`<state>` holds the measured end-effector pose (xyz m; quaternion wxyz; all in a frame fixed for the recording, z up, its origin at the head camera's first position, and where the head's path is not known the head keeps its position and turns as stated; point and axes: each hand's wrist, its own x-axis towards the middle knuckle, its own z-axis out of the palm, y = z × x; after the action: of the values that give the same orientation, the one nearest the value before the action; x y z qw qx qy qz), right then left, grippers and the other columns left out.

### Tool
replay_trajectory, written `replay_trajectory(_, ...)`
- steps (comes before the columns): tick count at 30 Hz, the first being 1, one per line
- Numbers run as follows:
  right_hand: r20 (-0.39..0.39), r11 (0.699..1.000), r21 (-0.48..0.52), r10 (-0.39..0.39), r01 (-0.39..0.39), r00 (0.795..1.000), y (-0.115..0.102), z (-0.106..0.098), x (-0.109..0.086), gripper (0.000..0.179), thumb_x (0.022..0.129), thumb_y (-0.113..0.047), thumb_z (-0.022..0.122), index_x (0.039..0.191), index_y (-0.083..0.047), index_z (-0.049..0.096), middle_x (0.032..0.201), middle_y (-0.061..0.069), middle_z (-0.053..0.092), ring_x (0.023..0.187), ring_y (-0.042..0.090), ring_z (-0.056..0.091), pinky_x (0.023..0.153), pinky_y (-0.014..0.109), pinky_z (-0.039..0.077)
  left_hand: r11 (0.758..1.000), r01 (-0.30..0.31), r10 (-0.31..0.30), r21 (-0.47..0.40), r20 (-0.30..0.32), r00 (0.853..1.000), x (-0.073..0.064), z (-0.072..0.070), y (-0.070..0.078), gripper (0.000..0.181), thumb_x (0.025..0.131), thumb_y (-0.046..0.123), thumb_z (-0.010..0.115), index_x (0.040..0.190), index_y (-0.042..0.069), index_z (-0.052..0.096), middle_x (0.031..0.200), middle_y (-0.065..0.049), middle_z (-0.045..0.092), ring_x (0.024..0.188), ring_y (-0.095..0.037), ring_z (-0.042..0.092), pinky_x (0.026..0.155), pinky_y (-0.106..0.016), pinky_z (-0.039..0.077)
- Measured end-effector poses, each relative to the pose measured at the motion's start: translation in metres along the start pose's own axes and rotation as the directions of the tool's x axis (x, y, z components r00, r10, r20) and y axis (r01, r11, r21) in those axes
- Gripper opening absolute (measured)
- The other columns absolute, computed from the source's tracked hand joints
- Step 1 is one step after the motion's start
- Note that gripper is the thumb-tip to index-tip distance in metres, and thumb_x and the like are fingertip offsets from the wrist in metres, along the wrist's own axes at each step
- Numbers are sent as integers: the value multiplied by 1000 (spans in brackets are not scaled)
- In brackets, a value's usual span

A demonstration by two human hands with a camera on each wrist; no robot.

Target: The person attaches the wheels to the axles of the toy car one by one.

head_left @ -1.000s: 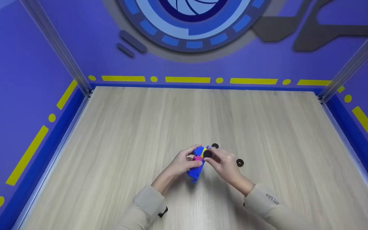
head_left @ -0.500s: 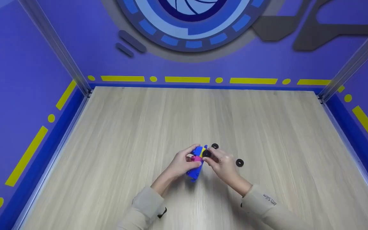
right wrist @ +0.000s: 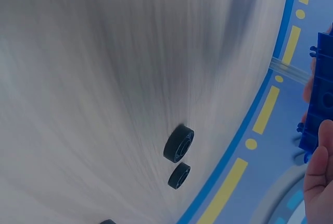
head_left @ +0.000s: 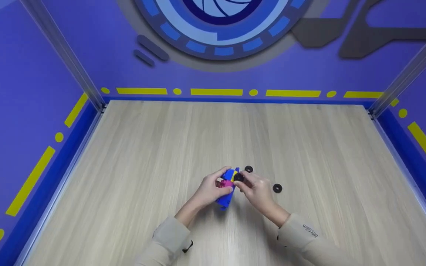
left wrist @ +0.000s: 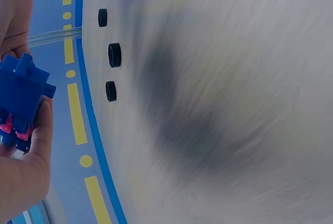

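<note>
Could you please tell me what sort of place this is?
Probably a work booth: decorated purple panels enclose a wood-grain tabletop on three sides, with metal posts at the far corners.

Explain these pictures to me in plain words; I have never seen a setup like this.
There is no machine here, only a person working with bare hands. One picture comes from a camera worn on the head, looking forward and down. The other two come from cameras on the wrists, so the table looks turned sideways.

The left hand holds a blue toy with pink and yellow parts. The right hand pinches a black wheel at the toy's side; whether it is attached yet, I cannot tell.

On the wood-patterned table, the left wrist view shows three loose wheels. The head view clearly shows only two of them. Behind stands a purple-blue wall with yellow markings.
</note>
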<state>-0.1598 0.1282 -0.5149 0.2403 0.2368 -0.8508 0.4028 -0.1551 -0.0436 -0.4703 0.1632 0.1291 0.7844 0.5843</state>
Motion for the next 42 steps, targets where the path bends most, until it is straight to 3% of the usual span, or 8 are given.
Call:
replay_trajectory(16,-9,991,98,95,-94,995,0,8,-3,20,76,-14,67,89,1,63,64,3,62,49,4,56,46,10,43,1000,-23,24,16,-30,999,0,2,-3,58,79,5,61,132,2,38,120,-23,50,78,-16,55,71,-32,49)
replay_trajectory(22,-9,982,109,154,-152,988,1,9,-6,26,76,-17,66,93,3,63,64,4,63,49,6,57,46,13,45,1000,-9,10,25,-43,999,13,8,-29,60,78,10,64,133,9,39,123,-19,49,78,-16,56,70,-30,49)
replay_trajectory(26,54,968,90,229,-233,972,2,4,-8,30,77,-21,65,98,1,62,65,1,61,52,3,54,46,15,45,999,25,-25,-27,-15,1000,18,10,-37,60,79,14,64,133,14,38,124,-18,48,79,-16,57,69,-31,51)
replay_trajectory(30,130,963,64,252,-262,959,8,0,-10,39,76,-23,66,106,1,59,69,1,61,57,6,56,52,18,47,992,58,-58,-108,2,998,12,8,-29,59,79,12,63,133,11,37,126,-22,44,86,-21,58,71,-35,51)
replay_trajectory(36,234,953,76,268,-292,935,20,-8,-15,46,73,-20,69,114,-4,57,87,11,61,65,14,58,55,19,47,985,106,-114,-133,-54,992,6,3,-20,58,81,11,60,133,10,36,124,-23,43,94,-27,56,78,-39,49)
replay_trajectory(42,309,924,49,348,-380,885,36,-13,-23,42,73,-19,69,112,-6,60,105,7,55,74,18,57,52,18,45,979,126,-140,-163,-82,987,17,4,-46,60,78,13,61,133,13,36,122,-21,45,95,-25,54,79,-40,48)
